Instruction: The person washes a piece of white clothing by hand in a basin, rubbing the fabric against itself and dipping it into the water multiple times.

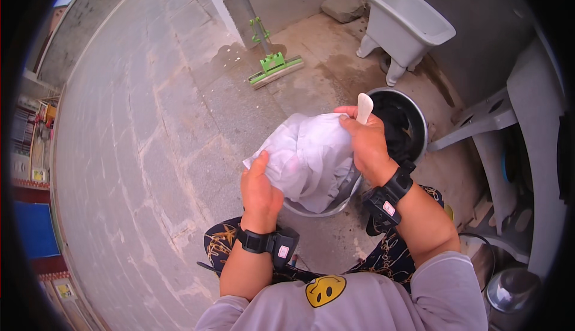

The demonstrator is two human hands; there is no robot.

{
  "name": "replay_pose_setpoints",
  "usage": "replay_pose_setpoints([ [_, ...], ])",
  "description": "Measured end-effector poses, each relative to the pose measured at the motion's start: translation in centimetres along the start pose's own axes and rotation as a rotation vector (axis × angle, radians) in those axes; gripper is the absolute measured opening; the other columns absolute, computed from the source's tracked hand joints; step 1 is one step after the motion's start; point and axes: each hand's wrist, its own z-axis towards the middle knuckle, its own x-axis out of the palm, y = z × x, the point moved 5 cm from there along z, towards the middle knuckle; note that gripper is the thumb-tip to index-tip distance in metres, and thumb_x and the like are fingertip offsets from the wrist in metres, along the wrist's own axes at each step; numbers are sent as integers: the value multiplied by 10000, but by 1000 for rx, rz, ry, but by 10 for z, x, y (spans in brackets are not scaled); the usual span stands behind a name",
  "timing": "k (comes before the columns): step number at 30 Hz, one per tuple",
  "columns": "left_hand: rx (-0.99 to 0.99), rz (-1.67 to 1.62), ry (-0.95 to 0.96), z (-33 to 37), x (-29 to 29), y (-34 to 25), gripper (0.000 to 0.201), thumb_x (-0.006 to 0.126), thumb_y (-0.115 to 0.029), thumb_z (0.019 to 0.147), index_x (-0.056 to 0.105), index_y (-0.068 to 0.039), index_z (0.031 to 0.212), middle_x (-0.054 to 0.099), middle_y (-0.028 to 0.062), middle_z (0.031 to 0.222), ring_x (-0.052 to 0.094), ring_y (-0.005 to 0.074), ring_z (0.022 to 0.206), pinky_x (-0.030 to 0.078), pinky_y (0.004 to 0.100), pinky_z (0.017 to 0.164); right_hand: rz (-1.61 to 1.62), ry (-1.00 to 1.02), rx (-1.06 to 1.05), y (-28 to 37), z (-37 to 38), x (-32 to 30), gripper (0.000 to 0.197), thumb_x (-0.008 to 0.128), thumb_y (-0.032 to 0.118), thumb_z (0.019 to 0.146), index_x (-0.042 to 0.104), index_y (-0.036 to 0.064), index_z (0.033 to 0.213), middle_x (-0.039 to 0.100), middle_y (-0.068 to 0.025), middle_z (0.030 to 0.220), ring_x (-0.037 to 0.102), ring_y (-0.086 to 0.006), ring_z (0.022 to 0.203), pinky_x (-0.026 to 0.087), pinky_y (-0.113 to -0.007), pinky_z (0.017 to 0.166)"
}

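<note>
In the head view, we see the left hand [261,190] and the right hand [369,142] spreading a crumpled white fabric cloth [311,151] between them. The left grip is clamped on the cloth's left edge, thumb on top; the right grip is clamped on its upper right corner. A smooth white paddle-shaped handle [364,108] stands up from the right hand, beside the thumb.

The cloth hangs over a round silver metal basin [320,215] on the grey stone-paved floor [179,121], hiding most of its opening. We make out its near rim and a strip of inner wall to the right, but cannot tell what lies beneath the cloth.

Just beyond the right hand we find a second round metal basin [424,128], with dark, crumpled material [402,118] inside; the hand and forearm cover part of it.

Near the floor's far edge, by the wall, a white trough-shaped tub [392,38] stands on short legs, its open top facing up. To its left, a green-and-grey mop [275,67] rests its head on the floor. Toward the lower right, we see a shiny metal bowl [512,289]; we cannot tell whether it holds anything.
</note>
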Motion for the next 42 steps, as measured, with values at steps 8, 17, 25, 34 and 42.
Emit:
replay_pose_setpoints([
  [8,-39,-96,264,-6,25,14,375,430,-203,933,471,43,1213,549,156,1202,534,279,1103,402,410,974,205,400,95,-11,-42,52,233,521,96,893,599,-38,1067,615,-105,1034,587,-165,972,488,-273,799],
  [17,-2,81,331,-11,31,19,397,480,-174,888,461,-1,1245,558,132,1180,537,251,1109,414,366,971,-343,285,-258,7,-39,45,406,559,232,876,513,-54,1161,552,-193,1166,498,-326,1169,435,-443,890],
  [25,-232,-152,359,-29,53,42,472,334,-334,958,357,-68,1348,399,81,1376,376,253,1274,290,403,1071,-792,274,-642,-14,-29,64,608,507,423,854,411,-7,1274,383,-277,1296,331,-435,1235,204,-549,1004],
  [34,-222,-649,680,-11,34,35,528,272,-377,983,249,-63,1407,346,92,1417,325,247,1311,237,389,1097,-845,502,-620,-25,-60,87,493,384,355,927,405,41,1306,390,-174,1374,242,-346,1353,60,-553,1068],
  [42,-138,110,443,-33,47,45,495,296,-319,991,247,-50,1403,338,111,1414,335,233,1302,254,365,1086,-486,210,-373,-21,-26,62,399,442,343,918,501,27,1155,547,-185,1193,397,-315,1260,257,-496,1011],
])
